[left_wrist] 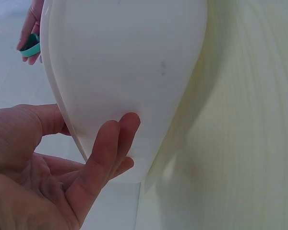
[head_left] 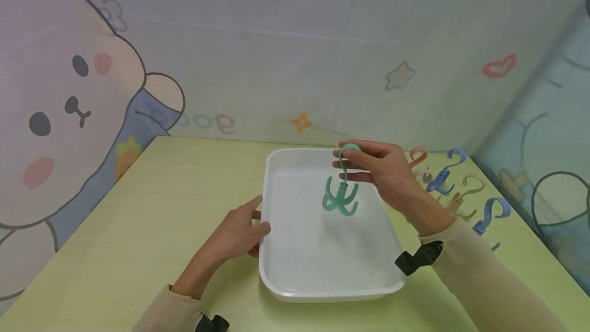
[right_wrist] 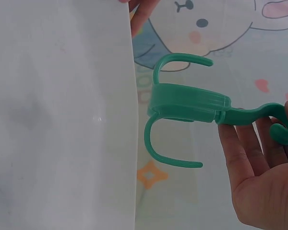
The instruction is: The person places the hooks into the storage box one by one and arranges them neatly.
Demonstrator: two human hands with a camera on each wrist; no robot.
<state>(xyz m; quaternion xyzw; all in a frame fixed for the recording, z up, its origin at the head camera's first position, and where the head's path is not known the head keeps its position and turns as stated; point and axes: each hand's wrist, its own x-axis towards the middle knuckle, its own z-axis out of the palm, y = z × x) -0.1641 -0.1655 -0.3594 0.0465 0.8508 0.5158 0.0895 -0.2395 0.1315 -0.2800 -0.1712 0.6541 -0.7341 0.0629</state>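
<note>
My right hand [head_left: 392, 173] pinches a green rotating multi-prong hook [head_left: 341, 201] by its curved top, thumb in front and fingers behind. The hook hangs upright over the far part of a white plastic tray [head_left: 295, 255], its prongs curling upward. In the right wrist view the hook [right_wrist: 192, 103] shows its thick hub and the thin neck leading to the fingers. My left hand [head_left: 237, 232] grips the tray's left rim. The left wrist view has the thumb over the rim and the fingers [left_wrist: 101, 153] along the tray's outer wall.
Several similar hooks lie to the right of the tray: a blue hook [head_left: 484, 222] nearest, a beige hook [head_left: 456, 201], another blue hook [head_left: 440, 181] and a pink hook [head_left: 417, 154]. The pale yellow table [head_left: 193, 183] ends at a printed cloth backdrop [head_left: 276, 65].
</note>
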